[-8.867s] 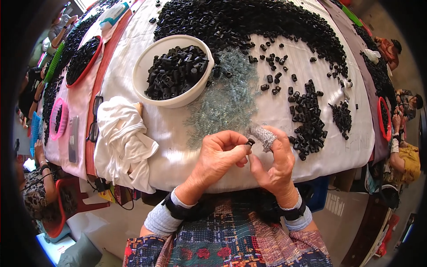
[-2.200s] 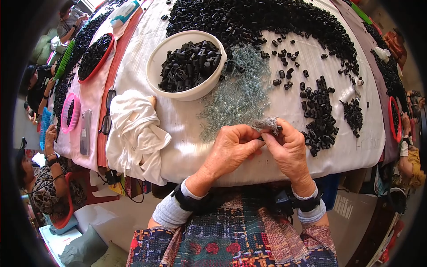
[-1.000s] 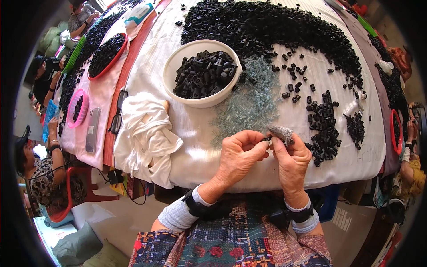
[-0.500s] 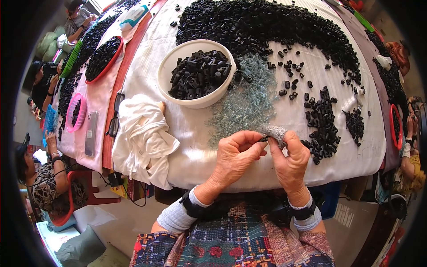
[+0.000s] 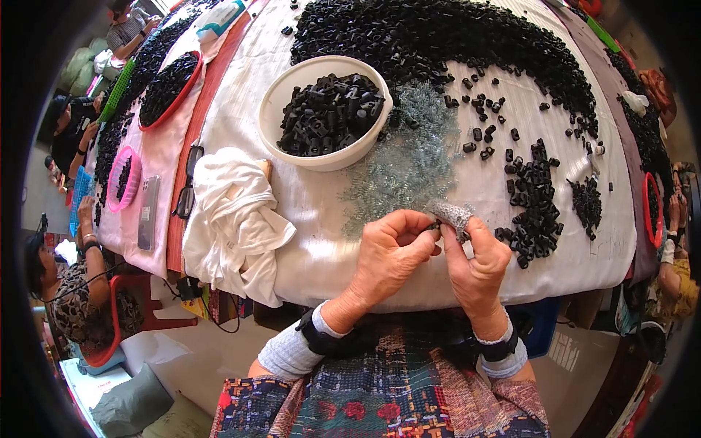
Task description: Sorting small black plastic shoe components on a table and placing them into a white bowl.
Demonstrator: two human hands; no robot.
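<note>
Both my hands meet above the near edge of the cloth-covered table. My left hand [image 5: 394, 252] is closed, pinching a small black plastic part [image 5: 432, 225] between thumb and fingertips. My right hand [image 5: 478, 263] is closed too, thumb and fingers around another black piece that the fingers mostly hide; a grey knitted finger cover [image 5: 451, 213] wraps its index finger. Just beyond them lies a spread of small metal springs [image 5: 398, 179]. Behind the springs, to the left, stands a white bowl [image 5: 325, 164] full of black plastic parts [image 5: 328, 113].
A large heap of black parts [image 5: 438, 36] covers the far side. Smaller piles [image 5: 533, 201] lie to the right. At left are a crumpled white cloth [image 5: 234, 219], dark glasses [image 5: 188, 182], a phone [image 5: 148, 213] and a pink basket [image 5: 133, 179]. Other people sit at both sides.
My hands keep nearly the same place and grip, with small finger shifts around the black part. The view has tilted slightly.
</note>
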